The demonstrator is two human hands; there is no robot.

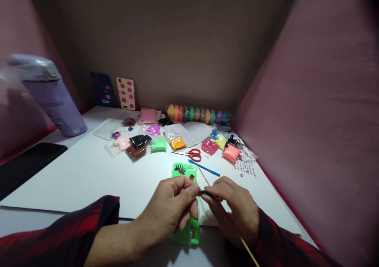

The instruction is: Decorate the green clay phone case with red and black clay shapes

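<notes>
Between my two hands is a small dark strip of black clay [206, 193]. My left hand [170, 205] pinches its left end between thumb and forefinger. The fingertips of my right hand [237, 204] are closed on the other end. A thin wooden stick [247, 247] also runs through my right hand, its tip pointing up and away. Below my hands lies a phone case covered in bright green [186, 235], partly hidden by my left hand. Near its top are a black and red feathery shape [179, 169] and a small red piece [192, 177].
Beyond the case lie a blue modelling tool [204, 167] and red-handled scissors [194, 154]. Several clay packets, such as an orange one [177, 143], sit farther back on the white board [89, 172]. A purple bottle [56, 101] and black phone [32, 160] are at left.
</notes>
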